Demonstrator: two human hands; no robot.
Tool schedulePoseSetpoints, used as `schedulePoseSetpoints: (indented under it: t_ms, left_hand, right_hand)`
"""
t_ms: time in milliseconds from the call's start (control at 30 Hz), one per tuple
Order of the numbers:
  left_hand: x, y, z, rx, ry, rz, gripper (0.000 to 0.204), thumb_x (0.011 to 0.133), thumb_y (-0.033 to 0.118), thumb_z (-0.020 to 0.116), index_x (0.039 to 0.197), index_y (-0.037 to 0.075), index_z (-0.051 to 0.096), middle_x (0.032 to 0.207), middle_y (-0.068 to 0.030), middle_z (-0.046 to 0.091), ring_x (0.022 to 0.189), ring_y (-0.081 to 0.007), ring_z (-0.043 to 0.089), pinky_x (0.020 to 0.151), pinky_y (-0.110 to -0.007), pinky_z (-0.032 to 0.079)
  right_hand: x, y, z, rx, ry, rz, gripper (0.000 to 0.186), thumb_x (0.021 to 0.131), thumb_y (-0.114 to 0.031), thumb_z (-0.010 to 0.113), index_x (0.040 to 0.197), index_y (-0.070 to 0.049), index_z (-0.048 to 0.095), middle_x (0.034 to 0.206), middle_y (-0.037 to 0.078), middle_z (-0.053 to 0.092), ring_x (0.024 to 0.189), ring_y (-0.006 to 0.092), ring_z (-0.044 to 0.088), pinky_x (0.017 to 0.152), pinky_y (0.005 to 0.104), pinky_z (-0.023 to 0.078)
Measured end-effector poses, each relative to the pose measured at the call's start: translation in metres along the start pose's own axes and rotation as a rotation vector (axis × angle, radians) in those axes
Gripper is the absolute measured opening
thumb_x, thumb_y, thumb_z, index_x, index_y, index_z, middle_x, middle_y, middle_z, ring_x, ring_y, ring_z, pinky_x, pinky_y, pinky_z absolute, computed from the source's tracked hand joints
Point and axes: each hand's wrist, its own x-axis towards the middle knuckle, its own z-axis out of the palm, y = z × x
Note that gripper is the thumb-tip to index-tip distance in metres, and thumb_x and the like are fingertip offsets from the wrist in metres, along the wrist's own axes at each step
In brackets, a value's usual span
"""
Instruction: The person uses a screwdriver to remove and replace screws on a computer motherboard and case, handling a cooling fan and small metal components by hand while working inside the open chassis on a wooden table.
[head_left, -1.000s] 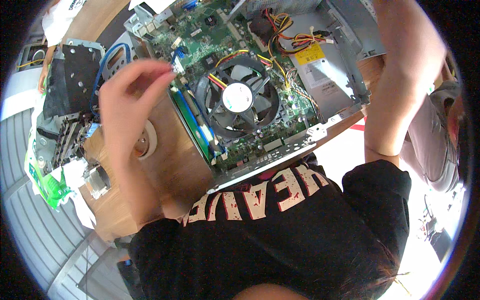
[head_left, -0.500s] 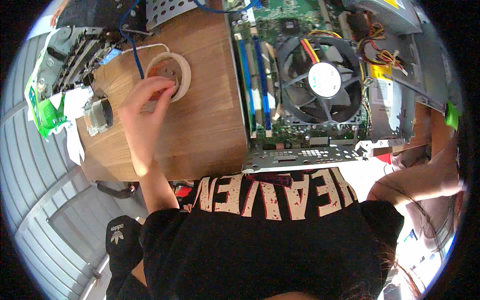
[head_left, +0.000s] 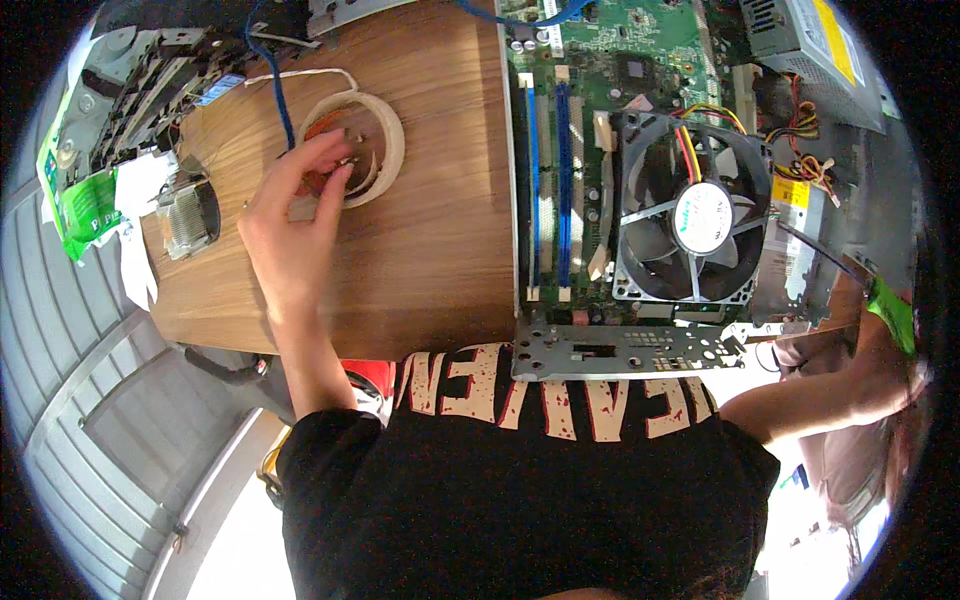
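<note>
Fingers (head_left: 328,195) of the left hand (head_left: 285,220) are drawn almost together, thumb near forefinger with a narrow gap at the tips, over one pale ring (head_left: 392,155), left of the upper centre; whether they pinch anything is too small to tell. Small bits (head_left: 361,139) show inside the ring, too unclear to count. At the right edge, the right hand (head_left: 893,348), partly blurred, is closed around one green-handled screwdriver (head_left: 889,314).

The ring sits on the wooden desk (head_left: 440,250). Right of centre is one black fan (head_left: 648,270) with a printed white hub label (head_left: 705,218), on a green circuit board (head_left: 655,35); left of the fan run two blue slots (head_left: 564,190). Two yellow labels (head_left: 790,191) show at upper right. Large pale letters cross the black shirt (head_left: 540,500); white lettering marks the green packet (head_left: 88,205) at far left.
</note>
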Motion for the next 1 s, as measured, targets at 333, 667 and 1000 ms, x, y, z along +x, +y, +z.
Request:
schedulePoseSetpoints:
  t_ms: [333, 667, 1000]
  left_hand:
    - [0.014, -0.006, 0.002, 0.084, -0.042, 0.082, 0.022, 0.087, 0.0, 0.076, 0.109, 0.004, 0.076, 0.096, -0.0086, 0.074, 0.079, -0.0164, 0.068, 0.074, -0.029, 0.054]
    - [0.016, -0.016, 0.001, 0.023, 0.012, 0.15, 0.015, 0.09, 0.0, 0.074, 0.105, 0.002, 0.075, 0.098, -0.0092, 0.074, 0.093, -0.0216, 0.07, 0.079, -0.032, 0.052]
    - [0.002, -0.017, -0.006, -0.135, 0.129, 0.079, 0.009, 0.09, -0.002, 0.069, 0.098, -0.001, 0.073, 0.091, -0.0112, 0.073, 0.081, -0.0255, 0.064, 0.078, -0.037, 0.05]
  right_hand:
    - [-0.003, 0.003, -0.002, 0.145, -0.209, 0.035, 0.061, 0.097, -0.047, 0.068, 0.136, -0.001, 0.056, 0.126, 0.024, 0.063, 0.112, 0.044, 0.065, 0.099, 0.0567, 0.054]
    - [0.01, -0.015, 0.099, -0.084, -0.265, -0.261, 0.061, 0.098, -0.054, 0.063, 0.133, -0.004, 0.058, 0.121, 0.021, 0.065, 0.108, 0.0423, 0.067, 0.095, 0.0546, 0.055]
    - [0.029, -0.026, 0.168, 0.201, -0.872, -0.27, 0.066, 0.094, -0.072, 0.049, 0.141, -0.027, 0.056, 0.131, 0.014, 0.06, 0.116, 0.0371, 0.061, 0.107, 0.0643, 0.045]
